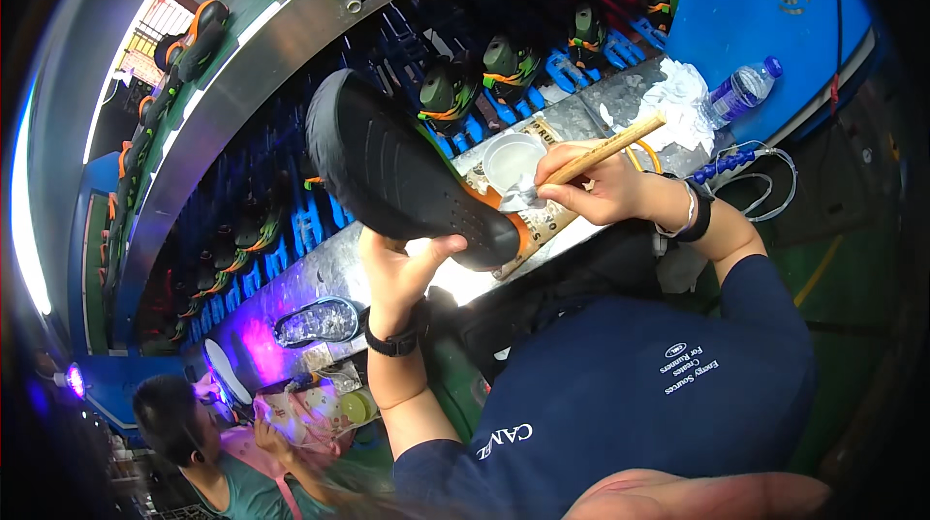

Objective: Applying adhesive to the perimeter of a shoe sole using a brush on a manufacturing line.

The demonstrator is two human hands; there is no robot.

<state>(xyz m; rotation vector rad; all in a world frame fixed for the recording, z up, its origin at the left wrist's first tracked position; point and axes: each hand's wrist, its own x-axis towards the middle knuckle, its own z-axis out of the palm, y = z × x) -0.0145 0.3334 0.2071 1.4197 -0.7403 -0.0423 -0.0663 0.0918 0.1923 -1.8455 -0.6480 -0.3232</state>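
Observation:
My left hand (412, 268) grips a shoe (387, 157) by its side, thumb lying along the edge of the sole. The shoe's black sole faces up toward me, and a strip of orange shows at its narrower end; the rest of the upper is hidden. In my right hand (603, 193) is a brush (615, 147) with a long wooden handle. Its pale, whitish tip is close to the orange part, though whether they touch I cannot tell. Just behind the tip stands a round white bowl (513, 160) on the bench (320, 278).
Several shoes (509, 65) sit on blue holders beyond the bench. Crumpled white paper (673, 104) and a plastic bottle (744, 89) are at the right. A clear shoe-shaped piece (318, 321) lies on the bench at left. Another person (184, 433) works at lower left.

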